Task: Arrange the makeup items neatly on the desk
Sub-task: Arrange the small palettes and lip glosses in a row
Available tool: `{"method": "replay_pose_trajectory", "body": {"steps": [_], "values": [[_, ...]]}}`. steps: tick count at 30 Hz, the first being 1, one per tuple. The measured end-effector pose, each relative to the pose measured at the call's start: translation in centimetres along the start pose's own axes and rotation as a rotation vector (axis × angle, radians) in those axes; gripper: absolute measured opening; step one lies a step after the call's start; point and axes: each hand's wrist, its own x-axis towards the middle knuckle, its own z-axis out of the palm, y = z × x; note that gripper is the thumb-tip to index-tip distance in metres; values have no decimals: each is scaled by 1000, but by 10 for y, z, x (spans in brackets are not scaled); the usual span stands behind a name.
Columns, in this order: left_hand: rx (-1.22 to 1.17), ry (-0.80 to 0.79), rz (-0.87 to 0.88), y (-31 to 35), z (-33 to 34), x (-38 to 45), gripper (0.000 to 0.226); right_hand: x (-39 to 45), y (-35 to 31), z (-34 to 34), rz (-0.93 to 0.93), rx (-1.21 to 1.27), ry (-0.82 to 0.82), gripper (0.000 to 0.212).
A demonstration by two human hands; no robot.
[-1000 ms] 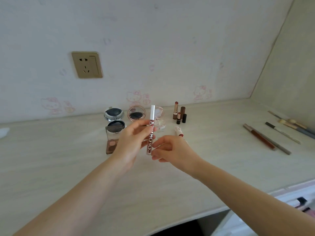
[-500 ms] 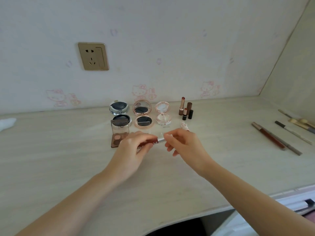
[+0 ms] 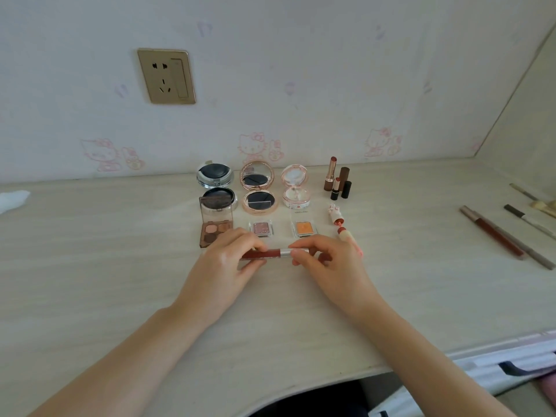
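Pale surface (image 3: 90, 266): compacts (image 3: 257, 188) already lined up; both hands' fingers (image 3: 255, 245) pinch a lip gloss (image 3: 267, 253) flat, pencils (image 3: 496, 233) still scattered.

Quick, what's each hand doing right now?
Left hand: fingers pinch the dark red end of the lip gloss tube.
Right hand: fingers pinch the tube's silver cap end.

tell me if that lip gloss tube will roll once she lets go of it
Probably: the lip gloss tube looks round and slim, lying sideways on the smooth desk. It likely feels rigid and light, since both hands pinch it only by fingertips.
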Motion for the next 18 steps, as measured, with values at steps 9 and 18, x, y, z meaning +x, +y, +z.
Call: {"method": "replay_pose_trajectory", "body": {"steps": [9, 18], "values": [[-93, -28, 0, -5, -1, 0, 18, -1, 4, -3, -133, -195, 52, 9], [-149, -47, -12, -6, -3, 1, 18, -3, 5, -1, -99, -91, 68, 9]]}}
